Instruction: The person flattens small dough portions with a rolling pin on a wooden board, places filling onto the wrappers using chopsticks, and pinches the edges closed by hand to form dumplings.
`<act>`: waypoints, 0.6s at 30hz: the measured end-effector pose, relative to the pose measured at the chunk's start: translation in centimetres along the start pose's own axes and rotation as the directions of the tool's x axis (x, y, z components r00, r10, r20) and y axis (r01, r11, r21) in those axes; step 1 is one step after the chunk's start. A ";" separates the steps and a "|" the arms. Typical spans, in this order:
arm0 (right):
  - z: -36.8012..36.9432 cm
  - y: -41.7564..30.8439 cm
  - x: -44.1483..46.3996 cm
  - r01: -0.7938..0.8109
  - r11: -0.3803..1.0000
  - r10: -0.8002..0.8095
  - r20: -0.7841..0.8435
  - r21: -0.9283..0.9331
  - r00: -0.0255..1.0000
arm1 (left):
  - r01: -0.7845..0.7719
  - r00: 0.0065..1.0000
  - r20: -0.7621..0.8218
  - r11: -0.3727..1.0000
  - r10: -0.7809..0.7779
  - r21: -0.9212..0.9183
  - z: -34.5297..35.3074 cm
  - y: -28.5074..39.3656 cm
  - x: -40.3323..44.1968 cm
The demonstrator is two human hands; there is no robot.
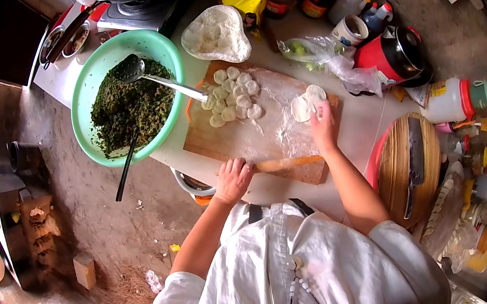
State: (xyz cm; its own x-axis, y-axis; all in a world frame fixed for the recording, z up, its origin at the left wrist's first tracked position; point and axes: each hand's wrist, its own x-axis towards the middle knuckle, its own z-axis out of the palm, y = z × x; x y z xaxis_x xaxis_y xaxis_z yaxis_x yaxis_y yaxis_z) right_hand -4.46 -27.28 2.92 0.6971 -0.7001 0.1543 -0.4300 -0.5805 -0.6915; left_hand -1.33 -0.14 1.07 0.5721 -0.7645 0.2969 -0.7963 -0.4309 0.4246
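Observation:
My left hand (233,179) is closed over the left end of a wooden rolling pin (287,162), which lies across the near side of a floured wooden board (208,133). At the board's right side, my right hand (324,127) pinches the edge of a flat round dough wrapper (301,109). Another dough wrapper (315,94) overlaps it on the far side. Several small flattened dough pieces (238,90) lie clustered on the board's left half. Loose flour whitens the wood between them and my right hand.
Left of the board, a green basin (80,124) holds chopped green filling and a metal spoon (168,87). Beyond the board stands a bowl of flour (214,36). A plastic bag (332,63), a red kettle (379,58) and a cleaver (413,156) on a round chopping block (394,165) are rightward.

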 end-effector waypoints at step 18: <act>1.0 -2.9 -1.5 0.293 0.950 -0.299 0.588 0.108 0.752 | -0.070 0.994 0.082 0.995 0.076 -0.075 -0.1 -0.1 0.4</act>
State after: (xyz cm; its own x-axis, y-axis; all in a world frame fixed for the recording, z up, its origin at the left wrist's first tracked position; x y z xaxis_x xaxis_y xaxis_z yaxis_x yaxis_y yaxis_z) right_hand -3.70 -24.13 3.93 0.9898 -0.1088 -0.0921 -0.1422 -0.7113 -0.6883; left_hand -0.98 -0.37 1.19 0.4918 -0.8318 0.2573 -0.8175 -0.3393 0.4654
